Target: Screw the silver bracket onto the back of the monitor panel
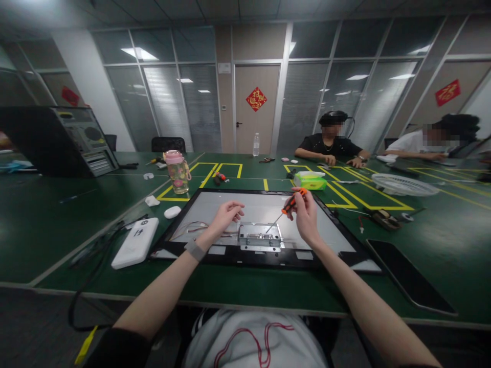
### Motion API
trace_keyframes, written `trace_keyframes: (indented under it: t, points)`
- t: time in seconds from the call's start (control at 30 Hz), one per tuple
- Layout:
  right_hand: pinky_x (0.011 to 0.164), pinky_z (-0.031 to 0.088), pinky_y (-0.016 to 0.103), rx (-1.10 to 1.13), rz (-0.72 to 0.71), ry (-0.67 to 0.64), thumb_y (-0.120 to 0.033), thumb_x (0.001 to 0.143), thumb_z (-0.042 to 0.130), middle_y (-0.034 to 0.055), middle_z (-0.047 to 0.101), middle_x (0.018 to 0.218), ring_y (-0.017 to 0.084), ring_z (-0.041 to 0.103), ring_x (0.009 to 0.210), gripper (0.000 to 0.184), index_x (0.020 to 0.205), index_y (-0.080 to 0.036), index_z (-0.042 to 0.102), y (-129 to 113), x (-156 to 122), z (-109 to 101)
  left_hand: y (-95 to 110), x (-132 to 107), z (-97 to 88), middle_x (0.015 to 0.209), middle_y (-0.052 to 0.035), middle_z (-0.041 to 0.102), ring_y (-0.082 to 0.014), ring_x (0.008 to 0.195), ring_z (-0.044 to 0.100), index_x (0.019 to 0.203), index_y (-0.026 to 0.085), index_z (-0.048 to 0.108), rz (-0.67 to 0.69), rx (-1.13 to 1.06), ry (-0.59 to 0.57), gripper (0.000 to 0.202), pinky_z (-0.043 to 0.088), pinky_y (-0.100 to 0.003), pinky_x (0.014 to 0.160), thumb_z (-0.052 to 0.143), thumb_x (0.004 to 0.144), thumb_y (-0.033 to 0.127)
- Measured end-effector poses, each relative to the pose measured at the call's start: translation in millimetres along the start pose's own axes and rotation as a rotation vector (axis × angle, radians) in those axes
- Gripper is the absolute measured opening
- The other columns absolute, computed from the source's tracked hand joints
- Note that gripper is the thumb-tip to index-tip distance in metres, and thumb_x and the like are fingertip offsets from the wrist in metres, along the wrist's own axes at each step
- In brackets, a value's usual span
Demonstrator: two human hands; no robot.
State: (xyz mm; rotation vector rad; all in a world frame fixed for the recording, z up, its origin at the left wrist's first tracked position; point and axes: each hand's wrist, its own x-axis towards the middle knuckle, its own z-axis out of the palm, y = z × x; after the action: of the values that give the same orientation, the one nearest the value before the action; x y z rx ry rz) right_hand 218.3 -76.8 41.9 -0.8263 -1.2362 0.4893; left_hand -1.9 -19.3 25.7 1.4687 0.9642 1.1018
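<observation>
In front of me a flat display panel (268, 206) with a black frame lies on the green table. A metal bracket (249, 234) with small screws sits at its near middle, and thin cables run out to the left of it. My right hand (306, 215) grips an orange and black screwdriver (287, 206), its shaft slanting down to the left with the tip at the bracket. Above the panel, just left of the bracket, my left hand (227, 217) hovers with loosely curled fingers apart and nothing in them.
Left of the panel are a white power bank (136, 243), a white mouse (172, 212) and a drink bottle (177, 174). A phone (408, 273) lies at the right. Behind stand a tissue pack (310, 181) and a water bottle (256, 145). Two people sit across the table.
</observation>
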Motion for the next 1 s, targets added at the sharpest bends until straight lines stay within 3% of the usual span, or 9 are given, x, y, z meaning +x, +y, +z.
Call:
trace_keyframes:
  t: [0.27,0.8,1.0]
  points:
    - [0.04,0.035,0.018,-0.196,-0.01,-0.026,-0.046,0.092,0.046,-0.0053,0.051,0.065,0.007,0.043,0.045,0.025,0.096,-0.022,0.047,23,-9,-8,-18,3,2.0,0.061,0.0014,0.06,-0.0078,0.05,0.052,0.089,0.011,0.061,0.117,0.22,-0.018,0.02,0.043,-0.02,0.051,0.054,0.073,0.02]
    - [0.044,0.039,0.02,-0.242,-0.07,-0.081,-0.039,0.093,0.045,-0.0048,0.051,0.065,0.009,0.049,0.048,0.019,0.098,-0.022,0.048,28,-13,-5,-22,2,0.3,0.063,0.0003,0.061,-0.0095,0.053,0.055,0.088,0.013,0.063,0.12,0.305,-0.017,0.02,0.044,-0.021,0.055,0.051,0.074,0.02]
    - [0.048,0.043,0.022,-0.294,-0.157,-0.102,-0.035,0.09,0.052,-0.0052,0.049,0.068,0.009,0.051,0.05,0.021,0.107,-0.022,0.049,18,-18,-2,-21,1,-0.8,0.066,-0.0013,0.063,-0.0116,0.058,0.058,0.089,0.013,0.065,0.167,0.435,-0.001,0.02,0.045,-0.023,0.059,0.049,0.077,0.02]
